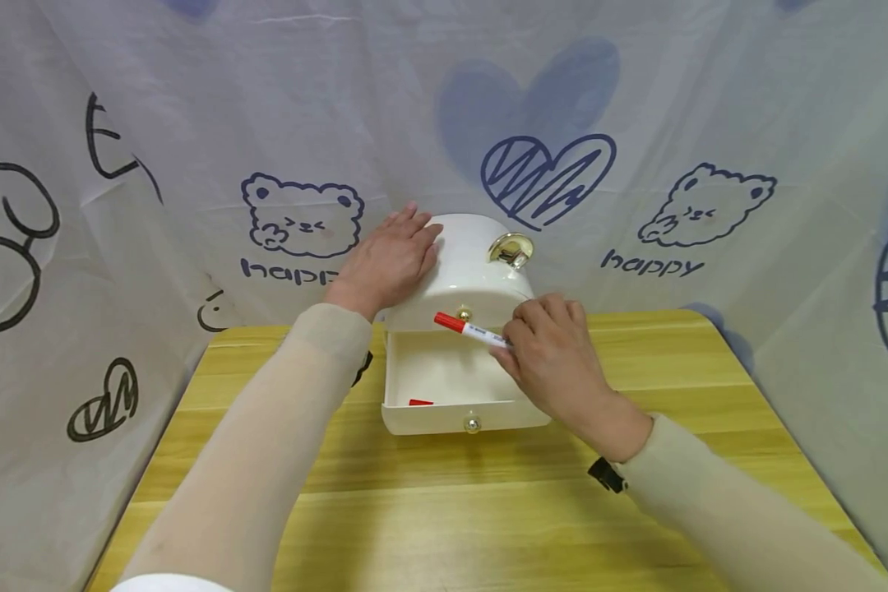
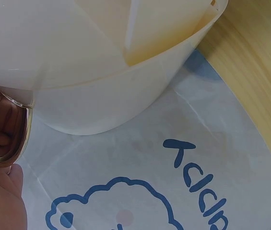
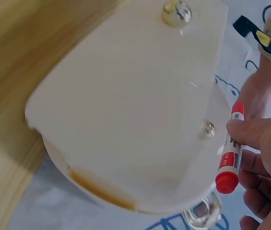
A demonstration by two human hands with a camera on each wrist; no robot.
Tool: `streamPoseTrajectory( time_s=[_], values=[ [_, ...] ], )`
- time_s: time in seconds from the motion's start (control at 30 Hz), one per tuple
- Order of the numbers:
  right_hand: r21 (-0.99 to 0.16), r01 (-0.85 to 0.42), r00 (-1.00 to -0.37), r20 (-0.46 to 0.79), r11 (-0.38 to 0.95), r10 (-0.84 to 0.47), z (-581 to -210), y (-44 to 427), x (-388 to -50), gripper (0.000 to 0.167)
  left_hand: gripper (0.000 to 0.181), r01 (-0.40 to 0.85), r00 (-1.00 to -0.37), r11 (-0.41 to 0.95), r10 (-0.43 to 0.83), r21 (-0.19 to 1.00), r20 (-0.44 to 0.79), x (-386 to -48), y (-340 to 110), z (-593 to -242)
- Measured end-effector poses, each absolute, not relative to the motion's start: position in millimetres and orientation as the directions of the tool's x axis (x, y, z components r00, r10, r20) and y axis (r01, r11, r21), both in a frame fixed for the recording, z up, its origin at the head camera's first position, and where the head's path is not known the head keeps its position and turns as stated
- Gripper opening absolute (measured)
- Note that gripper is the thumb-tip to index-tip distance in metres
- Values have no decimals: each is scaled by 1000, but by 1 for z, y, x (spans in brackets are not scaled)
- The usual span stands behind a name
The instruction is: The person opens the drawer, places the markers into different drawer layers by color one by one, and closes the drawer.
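Marker and small cabinet, seen from the head and from both wrists. In the head view the marker is near the middle of the frame, above the extended drawer of the white cabinet. Its long axis slopes gently from upper left to lower right; a red end points to the upper left, and the opposite end is hidden by the right hand. That hand pinches the marker between thumb and fingers. In the right-wrist view the marker stands nearly upright at the right of the frame, its top leaning slightly right, with red at both ends and the thumb across its barrel.

The left hand rests on the upper left of the cabinet, fingers extended and grasping nothing. A shiny gold fitting sits at the cabinet's upper right. The marker's red end lies, in the head view, just below the upper knob; the lower knob is on the drawer front. A small red object, too little shown to identify, lies at the drawer's lower left. The right hand blocks sight of the drawer's right side. Below is a wooden table; behind, a printed curtain with hearts and bears.
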State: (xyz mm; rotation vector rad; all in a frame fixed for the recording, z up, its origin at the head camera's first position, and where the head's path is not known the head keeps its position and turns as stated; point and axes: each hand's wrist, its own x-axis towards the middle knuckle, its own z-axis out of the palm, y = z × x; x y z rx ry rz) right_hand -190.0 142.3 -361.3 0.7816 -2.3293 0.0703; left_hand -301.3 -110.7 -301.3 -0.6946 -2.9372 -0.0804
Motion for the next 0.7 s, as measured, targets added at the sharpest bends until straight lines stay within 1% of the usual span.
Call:
streamPoseTrajectory(
  time_s=[0.1,0.37,0.7],
  values=[
    [159,-555,-611,588,816,-530,-367,137,-191,32,57,447,-889,894,440,27,128,-301,-110,-301],
    [152,-577,-609,574,803,-547,-382,132,-194,31,56,443,-890,896,436,25,130,-301,-109,-302],
    [170,-582,-628,528,795,-572,-394,128,-197,33,56,445,-888,895,437,27,142,-302,-109,-303]
  ],
)
